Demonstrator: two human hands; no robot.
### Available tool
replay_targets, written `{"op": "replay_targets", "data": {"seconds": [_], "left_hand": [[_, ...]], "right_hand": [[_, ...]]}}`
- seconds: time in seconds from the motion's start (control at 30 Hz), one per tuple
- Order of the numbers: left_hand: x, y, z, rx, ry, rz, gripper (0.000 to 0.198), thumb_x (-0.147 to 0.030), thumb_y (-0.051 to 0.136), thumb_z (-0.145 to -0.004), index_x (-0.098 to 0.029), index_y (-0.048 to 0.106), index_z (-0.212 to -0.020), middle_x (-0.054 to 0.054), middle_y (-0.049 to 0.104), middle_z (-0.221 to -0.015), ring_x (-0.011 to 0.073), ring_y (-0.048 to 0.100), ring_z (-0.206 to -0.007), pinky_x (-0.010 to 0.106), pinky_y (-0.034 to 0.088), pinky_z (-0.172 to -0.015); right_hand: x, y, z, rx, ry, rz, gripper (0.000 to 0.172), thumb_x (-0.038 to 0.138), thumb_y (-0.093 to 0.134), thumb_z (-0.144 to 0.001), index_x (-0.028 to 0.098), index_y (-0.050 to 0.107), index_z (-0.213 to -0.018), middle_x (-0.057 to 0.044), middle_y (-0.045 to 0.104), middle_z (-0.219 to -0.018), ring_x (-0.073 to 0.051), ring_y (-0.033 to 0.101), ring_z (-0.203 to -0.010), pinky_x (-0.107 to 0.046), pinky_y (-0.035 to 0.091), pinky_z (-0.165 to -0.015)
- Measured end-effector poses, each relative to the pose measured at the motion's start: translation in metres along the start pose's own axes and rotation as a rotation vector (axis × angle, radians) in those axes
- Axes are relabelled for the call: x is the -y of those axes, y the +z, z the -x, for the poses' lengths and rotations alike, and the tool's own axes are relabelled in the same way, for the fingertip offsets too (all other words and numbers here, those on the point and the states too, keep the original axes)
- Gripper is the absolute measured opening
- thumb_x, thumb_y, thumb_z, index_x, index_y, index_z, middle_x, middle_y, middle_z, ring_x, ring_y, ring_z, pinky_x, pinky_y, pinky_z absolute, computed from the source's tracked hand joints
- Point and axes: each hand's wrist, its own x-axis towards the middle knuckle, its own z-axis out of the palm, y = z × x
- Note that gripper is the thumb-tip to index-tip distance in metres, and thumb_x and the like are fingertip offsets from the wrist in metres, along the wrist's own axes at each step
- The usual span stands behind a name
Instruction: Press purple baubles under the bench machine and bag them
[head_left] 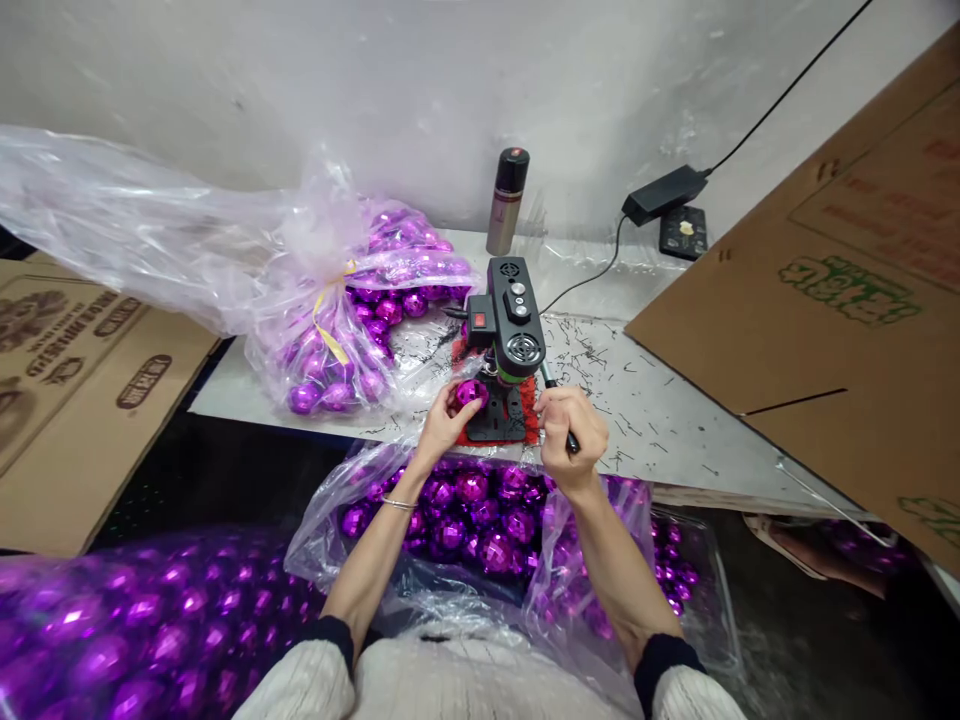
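Item: one purple ball (pixel 471 392), shiny and faceted, round, so with no long axis to speak of. Held in the left hand (pixel 444 418), thumb and fingers closed about it. Position: just beyond the wrist, at the forward end of the left forearm, at the front left of the machine's head and over the left part of its base (pixel 495 428).

Item: one small black machine (pixel 516 310), with round vents and a red switch, standing on a red mat (pixel 532 405) on the pale surface (pixel 660 400).

Item: one lever (pixel 550 377) at the machine's right side, its long axis slanting down toward the wearer. Right hand (pixel 574 432) clamped around its grip. The left hand is the nearer to the ball; the machine stands between ball and right hand.

Surroundings: a tied bag (pixel 322 375) of like balls on the surface, left of the machine; an open bag (pixel 322 530) of more balls below the front edge; a spray can (pixel 507 203) upright behind the machine; a black adapter (pixel 664 195) on a cord, behind right; scattered dark bits (pixel 637 385); a cardboard box (pixel 825 290), far right.
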Motion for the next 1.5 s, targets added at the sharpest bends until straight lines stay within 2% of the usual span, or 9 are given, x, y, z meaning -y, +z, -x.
{"op": "replay_targets", "data": {"seconds": [0.07, 0.17, 0.37, 0.5, 0.77, 0.9, 1.27, 1.5], "left_hand": [[0.003, 0.001, -0.004, 0.005, 0.116, -0.189, 0.064, -0.055, 0.084, -0.082, -0.018, 0.067, -0.132, 0.014, 0.075, -0.132, 0.0316, 0.070, -0.125, 0.049, 0.051, -0.114], [0.004, -0.002, -0.010, 0.083, 0.249, -0.375, 0.062, -0.055, 0.083, -0.086, -0.019, 0.068, -0.135, 0.015, 0.075, -0.133, 0.0344, 0.069, -0.127, 0.053, 0.050, -0.115], [-0.004, -0.001, -0.012, 0.217, 0.408, -0.520, 0.063, -0.054, 0.078, -0.091, -0.020, 0.063, -0.142, 0.017, 0.072, -0.138, 0.0340, 0.068, -0.130, 0.051, 0.051, -0.114], [-0.003, 0.006, -0.005, 0.231, 0.461, -0.592, 0.061, -0.050, 0.077, -0.094, -0.021, 0.059, -0.145, 0.018, 0.070, -0.141, 0.0335, 0.065, -0.135, 0.051, 0.048, -0.117], [0.002, 0.024, -0.006, 0.136, 0.434, -0.586, 0.060, -0.043, 0.076, -0.095, -0.020, 0.056, -0.146, 0.017, 0.067, -0.138, 0.0328, 0.064, -0.132, 0.049, 0.049, -0.114], [0.008, 0.033, -0.007, 0.092, 0.451, -0.574, 0.062, -0.039, 0.079, -0.092, -0.021, 0.056, -0.147, 0.016, 0.065, -0.140, 0.0330, 0.061, -0.135, 0.050, 0.046, -0.117], [0.017, 0.031, -0.008, 0.116, 0.466, -0.545, 0.059, -0.045, 0.081, -0.090, -0.021, 0.061, -0.140, 0.016, 0.069, -0.137, 0.0332, 0.064, -0.132, 0.051, 0.046, -0.116], [0.016, 0.030, -0.008, 0.124, 0.451, -0.533, 0.059, -0.044, 0.082, -0.089, -0.021, 0.062, -0.139, 0.016, 0.069, -0.138, 0.0333, 0.063, -0.133, 0.051, 0.046, -0.116]], "right_hand": [[0.000, -0.001, 0.000, 0.014, 0.001, 0.019, 0.027, 0.009, 0.050, -0.100, 0.023, 0.056, -0.077, 0.000, 0.064, -0.071, -0.014, 0.063, -0.066, -0.030, 0.047, -0.058], [0.000, -0.001, 0.001, 0.022, 0.007, 0.029, 0.027, 0.009, 0.049, -0.100, 0.023, 0.056, -0.077, 0.000, 0.064, -0.071, -0.014, 0.064, -0.066, -0.030, 0.048, -0.058], [0.000, 0.000, 0.002, 0.010, -0.004, 0.005, 0.028, 0.006, 0.050, -0.098, 0.023, 0.056, -0.077, 0.001, 0.063, -0.069, -0.014, 0.064, -0.067, -0.028, 0.048, -0.058], [0.000, -0.002, 0.003, 0.021, 0.001, 0.012, 0.027, 0.007, 0.049, -0.098, 0.023, 0.059, -0.079, 0.000, 0.066, -0.071, -0.015, 0.065, -0.067, -0.029, 0.049, -0.058], [-0.002, -0.002, 0.005, 0.029, 0.000, 0.006, 0.026, 0.006, 0.050, -0.097, 0.023, 0.057, -0.078, 0.001, 0.065, -0.070, -0.015, 0.065, -0.068, -0.029, 0.049, -0.059], [-0.003, -0.001, 0.006, 0.023, -0.002, -0.004, 0.025, 0.007, 0.050, -0.097, 0.023, 0.059, -0.080, 0.000, 0.066, -0.071, -0.016, 0.065, -0.068, -0.030, 0.049, -0.059], [-0.014, 0.007, 0.028, -0.013, -0.045, 0.009, 0.026, 0.012, 0.046, -0.101, 0.023, 0.054, -0.079, -0.001, 0.063, -0.074, -0.013, 0.062, -0.065, -0.027, 0.048, -0.055], [-0.029, 0.018, 0.053, -0.103, -0.036, -0.019, 0.026, 0.021, 0.044, -0.105, 0.022, 0.055, -0.081, 0.000, 0.063, -0.076, -0.014, 0.061, -0.066, -0.032, 0.051, -0.066]]}}
